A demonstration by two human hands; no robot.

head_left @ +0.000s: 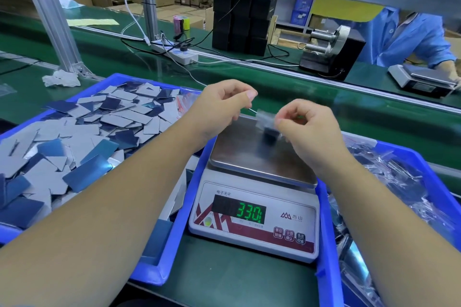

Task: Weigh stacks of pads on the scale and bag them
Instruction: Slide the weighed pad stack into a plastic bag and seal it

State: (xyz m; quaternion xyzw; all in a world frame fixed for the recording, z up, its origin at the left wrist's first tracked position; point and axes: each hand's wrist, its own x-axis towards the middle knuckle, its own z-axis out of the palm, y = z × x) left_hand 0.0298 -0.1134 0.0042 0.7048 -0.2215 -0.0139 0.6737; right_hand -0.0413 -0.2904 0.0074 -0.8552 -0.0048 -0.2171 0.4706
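A white digital scale (pixel 254 224) with a steel pan (pixel 239 149) stands in the middle; its green display reads about 330. Above the pan's far edge my right hand (pixel 309 124) pinches a small clear bag (pixel 268 123) with a dark stack of pads inside, blurred. My left hand (pixel 224 104) hovers to the left of it with fingers curled; whether it holds the bag's edge is unclear. The blue bin (pixel 172 232) on the left holds several loose grey and blue pads (pixel 87 132).
A second blue bin (pixel 424 164) on the right holds filled clear bags (pixel 389 182). Behind runs a green conveyor (pixel 249 75) with a power strip (pixel 174 53), black boxes (pixel 239 15) and a tape dispenser (pixel 331 50). A person in blue (pixel 409 35) works at another scale (pixel 421 80).
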